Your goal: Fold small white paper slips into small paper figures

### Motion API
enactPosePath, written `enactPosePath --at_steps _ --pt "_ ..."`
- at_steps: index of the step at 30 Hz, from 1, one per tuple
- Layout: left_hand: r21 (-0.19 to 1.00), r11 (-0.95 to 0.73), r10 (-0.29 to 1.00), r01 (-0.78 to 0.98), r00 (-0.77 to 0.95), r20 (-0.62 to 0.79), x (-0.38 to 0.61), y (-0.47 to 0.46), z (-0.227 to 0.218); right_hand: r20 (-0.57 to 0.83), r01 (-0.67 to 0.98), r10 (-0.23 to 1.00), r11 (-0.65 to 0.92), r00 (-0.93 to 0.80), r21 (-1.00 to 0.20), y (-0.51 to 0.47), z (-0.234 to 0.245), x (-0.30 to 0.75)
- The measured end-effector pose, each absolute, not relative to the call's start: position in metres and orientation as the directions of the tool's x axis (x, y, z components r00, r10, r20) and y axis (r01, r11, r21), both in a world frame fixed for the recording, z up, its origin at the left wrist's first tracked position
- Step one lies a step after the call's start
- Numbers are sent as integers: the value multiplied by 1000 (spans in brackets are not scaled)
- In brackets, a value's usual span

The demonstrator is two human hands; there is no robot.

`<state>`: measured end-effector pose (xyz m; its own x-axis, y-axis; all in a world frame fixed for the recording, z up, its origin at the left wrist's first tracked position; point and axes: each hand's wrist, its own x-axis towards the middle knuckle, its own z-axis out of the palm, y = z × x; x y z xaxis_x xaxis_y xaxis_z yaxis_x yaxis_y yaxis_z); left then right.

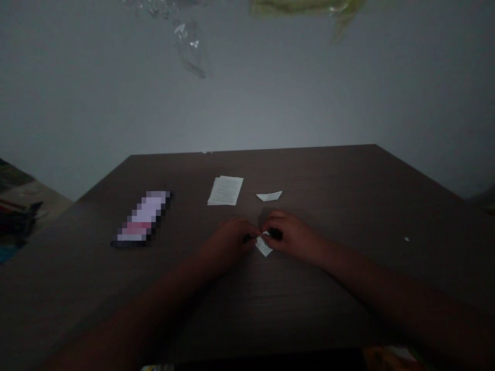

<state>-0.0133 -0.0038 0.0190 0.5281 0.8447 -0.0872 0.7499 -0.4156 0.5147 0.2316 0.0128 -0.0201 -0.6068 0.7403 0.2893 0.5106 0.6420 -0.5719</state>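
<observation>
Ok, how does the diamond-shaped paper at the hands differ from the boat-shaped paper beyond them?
The diamond-shaped paper has a corner pointing toward the wearer; the boat-shaped paper is wide and low with pointed ends. The left hand and right hand hold the diamond-shaped paper, while the boat-shaped paper lies untouched. Fingers partly cover the diamond-shaped paper; the boat-shaped paper is uncovered. Both are whitish with dark markings.

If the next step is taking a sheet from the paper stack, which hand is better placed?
Probably the left: the left hand lies nearer the paper stack, while the right hand is farther across. Both, though, have fingertips on the small folded paper.
</observation>
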Motion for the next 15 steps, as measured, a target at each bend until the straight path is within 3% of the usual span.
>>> enactPosePath --at_steps 5,15 --pt "543 -389 845 744 523 -110 -12 -2 20 268 517 777 592 -569 -619 17 -22 231" --pt "506 -396 859 766 503 -89 -7 -8 24 278 569 811 566 -515 -596 25 -26 225"
